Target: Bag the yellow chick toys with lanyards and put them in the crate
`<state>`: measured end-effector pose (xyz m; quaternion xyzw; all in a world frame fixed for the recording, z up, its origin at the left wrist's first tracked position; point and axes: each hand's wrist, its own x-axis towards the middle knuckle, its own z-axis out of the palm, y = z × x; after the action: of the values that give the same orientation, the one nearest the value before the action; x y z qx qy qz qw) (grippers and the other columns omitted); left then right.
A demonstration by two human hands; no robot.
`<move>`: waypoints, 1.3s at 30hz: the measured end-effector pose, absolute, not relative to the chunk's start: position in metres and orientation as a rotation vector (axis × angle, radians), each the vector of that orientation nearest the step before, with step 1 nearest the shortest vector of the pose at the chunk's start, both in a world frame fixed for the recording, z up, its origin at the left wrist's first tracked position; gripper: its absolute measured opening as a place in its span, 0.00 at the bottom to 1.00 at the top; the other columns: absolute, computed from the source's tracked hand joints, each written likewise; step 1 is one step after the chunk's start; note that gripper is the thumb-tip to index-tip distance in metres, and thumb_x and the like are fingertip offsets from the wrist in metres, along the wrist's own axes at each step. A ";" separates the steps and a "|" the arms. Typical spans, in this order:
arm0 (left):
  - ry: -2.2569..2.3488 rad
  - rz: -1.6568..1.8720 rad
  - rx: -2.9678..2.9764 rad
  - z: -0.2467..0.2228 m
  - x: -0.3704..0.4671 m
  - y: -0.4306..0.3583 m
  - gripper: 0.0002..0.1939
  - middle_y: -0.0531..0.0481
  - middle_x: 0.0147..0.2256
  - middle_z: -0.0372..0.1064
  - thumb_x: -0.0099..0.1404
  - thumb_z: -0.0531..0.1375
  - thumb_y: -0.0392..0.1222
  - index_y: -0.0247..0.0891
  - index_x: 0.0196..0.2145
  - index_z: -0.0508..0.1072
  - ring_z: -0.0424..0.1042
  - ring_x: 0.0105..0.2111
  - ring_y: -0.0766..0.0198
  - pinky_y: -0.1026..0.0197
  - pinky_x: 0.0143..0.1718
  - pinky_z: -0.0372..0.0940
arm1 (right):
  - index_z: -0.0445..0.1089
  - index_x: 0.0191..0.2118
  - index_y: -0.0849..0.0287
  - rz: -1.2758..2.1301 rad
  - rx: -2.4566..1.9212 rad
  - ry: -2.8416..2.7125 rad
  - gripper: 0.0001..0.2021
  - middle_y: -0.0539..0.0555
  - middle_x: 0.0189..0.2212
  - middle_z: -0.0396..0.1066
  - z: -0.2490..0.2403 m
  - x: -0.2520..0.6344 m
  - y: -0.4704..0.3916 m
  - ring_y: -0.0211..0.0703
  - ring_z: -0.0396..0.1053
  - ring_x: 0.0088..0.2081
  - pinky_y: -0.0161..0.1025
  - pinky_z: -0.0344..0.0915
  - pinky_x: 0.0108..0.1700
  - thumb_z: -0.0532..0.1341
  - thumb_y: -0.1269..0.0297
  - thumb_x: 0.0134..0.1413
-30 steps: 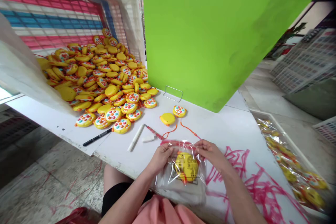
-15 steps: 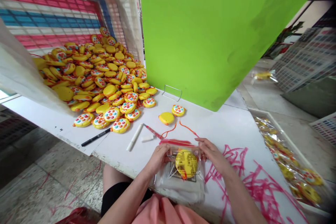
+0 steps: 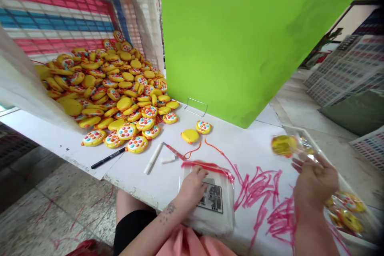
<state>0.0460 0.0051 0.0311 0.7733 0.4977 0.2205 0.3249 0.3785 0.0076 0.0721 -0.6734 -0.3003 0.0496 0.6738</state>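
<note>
My left hand (image 3: 193,186) rests on a stack of clear plastic bags (image 3: 214,222) at the table's front edge, its thumb and fingers apart on the top bag. This bag has a red top strip and a printed black panel. Out to the right, my right hand (image 3: 316,178) grips the edge of a bagged yellow toy (image 3: 284,145), blurred by motion, above the table's right side. Ahead of the bags lie two loose toys: a plain yellow one (image 3: 190,136) with its back up and a dotted one (image 3: 204,127) showing its face. Their orange cords trail towards the bags.
A heap of yellow toys (image 3: 124,104) spills from a lined crate (image 3: 147,4) on the left. A black pen (image 3: 108,158), a white pen (image 3: 153,158) and its cap (image 3: 168,159) lie nearby. A green board (image 3: 240,48) stands behind. A tray (image 3: 303,128) at right holds bagged toys.
My right hand has carried the bagged toy from the stack out to the right. My left hand has shifted inward onto the bags. A bagged toy seen at far right earlier is gone from there.
</note>
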 end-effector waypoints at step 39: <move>1.332 0.566 2.672 0.004 0.068 0.011 0.06 0.46 0.39 0.67 0.69 0.52 0.39 0.36 0.39 0.68 0.64 0.41 0.55 0.52 0.44 0.60 | 0.66 0.42 0.63 0.603 -1.741 -1.984 0.30 0.62 0.42 0.68 0.034 0.192 0.125 0.55 0.67 0.44 0.48 0.62 0.48 0.70 0.51 0.33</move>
<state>0.0676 0.0110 0.0038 0.8781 0.4378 0.1861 0.0511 0.1922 0.1247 0.0343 -0.6280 -0.7156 0.2174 0.2151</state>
